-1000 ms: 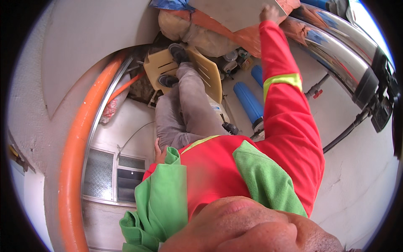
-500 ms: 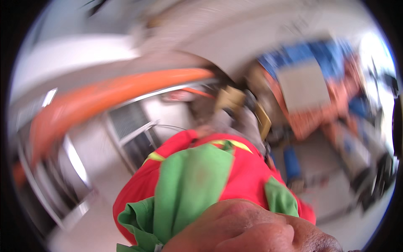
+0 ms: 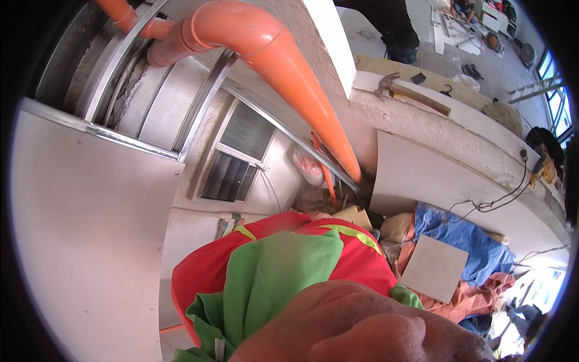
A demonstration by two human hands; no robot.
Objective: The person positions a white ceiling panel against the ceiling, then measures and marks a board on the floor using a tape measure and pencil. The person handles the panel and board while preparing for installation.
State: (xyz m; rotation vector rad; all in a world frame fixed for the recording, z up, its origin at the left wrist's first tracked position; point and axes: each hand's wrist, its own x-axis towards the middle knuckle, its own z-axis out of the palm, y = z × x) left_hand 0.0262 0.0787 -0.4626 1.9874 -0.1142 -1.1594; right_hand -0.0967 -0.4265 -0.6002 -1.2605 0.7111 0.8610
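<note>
Head view: the left hand (image 3: 318, 215), small and partly hidden beyond the red sleeve (image 3: 271, 225), is nearest the yellow chair (image 3: 354, 217), which lies just to its right (long axis unclear). Its grip cannot be told; the right hand is out of view.

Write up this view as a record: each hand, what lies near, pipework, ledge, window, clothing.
Left hand: a small part shows past the red sleeve; its grip cannot be told
Right hand: out of view
Near left hand: yellow piece, partly hidden
Right side: pale square board lying on blue tarp and orange sheeting
Pipework: thick orange pipe with a bend
Ledge: hammer on it
Window: metal-framed, in the left half
Clothing: green cloth over red top
</note>
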